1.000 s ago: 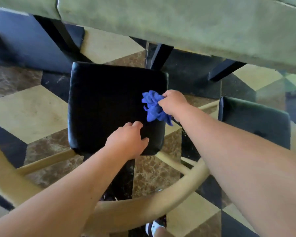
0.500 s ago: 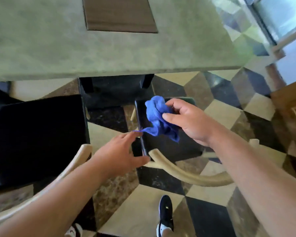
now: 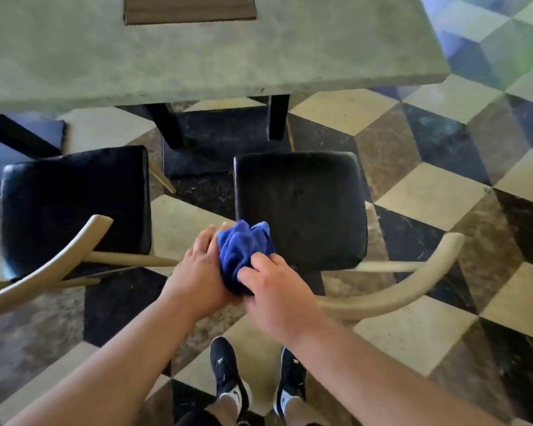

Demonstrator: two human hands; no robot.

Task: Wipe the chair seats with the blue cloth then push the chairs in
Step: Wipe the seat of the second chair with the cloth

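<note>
Two chairs with black padded seats and curved pale wooden backs stand pulled out from the table. The left chair seat (image 3: 74, 207) is at the left, the right chair seat (image 3: 302, 207) is in the middle. A bunched blue cloth (image 3: 243, 253) is held between both hands above the near left corner of the right seat. My left hand (image 3: 197, 275) cups the cloth from the left, my right hand (image 3: 277, 293) grips it from the right and below.
A grey-green stone table (image 3: 197, 66) with black legs fills the top; a brown placemat (image 3: 190, 9) lies on it. The right chair's curved back rail (image 3: 397, 293) runs just behind my hands. The floor has cube-pattern tiles. My black shoes (image 3: 228, 376) stand below.
The view has shifted from the left chair to the right one. My left hand has come up to the cloth, so both hands now hold it over the right seat's near corner.
</note>
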